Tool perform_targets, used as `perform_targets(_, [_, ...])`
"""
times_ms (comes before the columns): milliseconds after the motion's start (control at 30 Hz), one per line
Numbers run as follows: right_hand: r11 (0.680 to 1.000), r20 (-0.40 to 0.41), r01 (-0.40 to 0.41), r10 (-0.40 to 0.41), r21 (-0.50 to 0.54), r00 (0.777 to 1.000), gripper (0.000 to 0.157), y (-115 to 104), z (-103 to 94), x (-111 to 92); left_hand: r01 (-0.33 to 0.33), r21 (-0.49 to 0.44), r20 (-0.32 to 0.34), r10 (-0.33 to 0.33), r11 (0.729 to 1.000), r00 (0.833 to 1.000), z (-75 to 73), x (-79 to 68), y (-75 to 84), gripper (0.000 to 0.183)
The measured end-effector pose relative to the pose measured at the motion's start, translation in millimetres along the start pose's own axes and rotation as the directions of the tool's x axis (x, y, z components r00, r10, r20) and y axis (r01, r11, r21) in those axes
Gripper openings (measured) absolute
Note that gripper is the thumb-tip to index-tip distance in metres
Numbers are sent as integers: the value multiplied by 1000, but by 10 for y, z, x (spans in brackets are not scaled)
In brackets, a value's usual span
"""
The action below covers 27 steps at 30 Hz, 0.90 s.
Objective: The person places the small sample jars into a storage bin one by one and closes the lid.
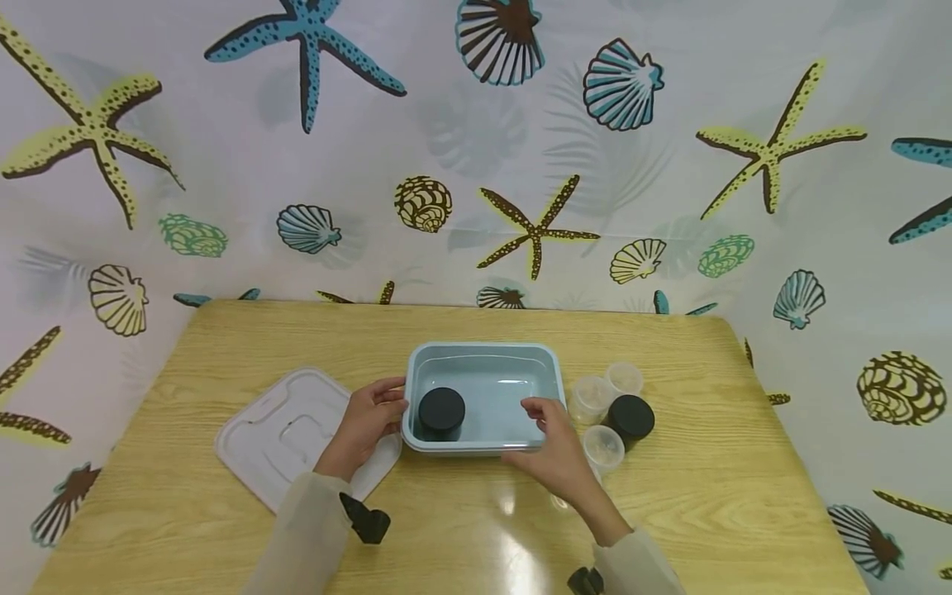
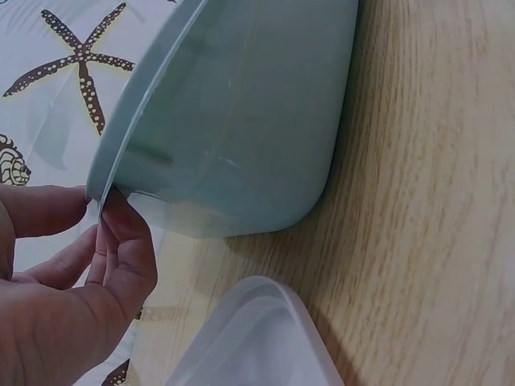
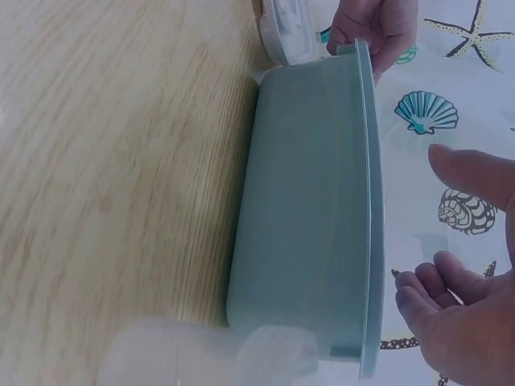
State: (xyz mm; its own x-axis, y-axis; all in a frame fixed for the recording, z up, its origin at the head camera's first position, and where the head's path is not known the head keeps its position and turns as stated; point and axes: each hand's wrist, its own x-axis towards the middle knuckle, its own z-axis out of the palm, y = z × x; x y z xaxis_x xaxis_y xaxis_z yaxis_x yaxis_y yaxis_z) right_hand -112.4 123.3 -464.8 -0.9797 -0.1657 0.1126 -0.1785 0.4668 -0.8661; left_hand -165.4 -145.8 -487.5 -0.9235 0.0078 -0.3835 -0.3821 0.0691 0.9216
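Observation:
A light blue plastic container [image 1: 483, 348] stands open on the table, with a black-lidded round jar [image 1: 442, 408] inside near its left end. My left hand [image 1: 368, 423] pinches the container's left rim between thumb and fingers, as the left wrist view shows closely. Over the front right corner of the container hovers my right hand [image 1: 556, 456], its thumb and fingers spread apart with nothing between them. In the right wrist view, the right hand [image 3: 475, 314] is just above the container's rim [image 3: 372, 209].
A whitish lid [image 1: 268, 438] lies flat to the left, partly behind the left forearm. Right of the container are several clear cups [image 1: 625, 378] and another black-lidded jar [image 1: 630, 416]. A patterned cloth [image 1: 476, 149] hangs behind the wooden table [image 1: 706, 463].

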Motion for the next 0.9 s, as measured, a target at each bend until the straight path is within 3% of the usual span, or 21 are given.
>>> perform_targets(467, [996, -25, -90, 90, 11, 996, 66, 139, -198, -179, -8, 5, 16, 8, 1000, 1000, -7, 1, -6, 46])
perform_targets(900, [994, -78, -105, 105, 9, 991, 66, 179, -333, -289, -8, -8, 16, 8, 1000, 1000, 0, -6, -2, 46])
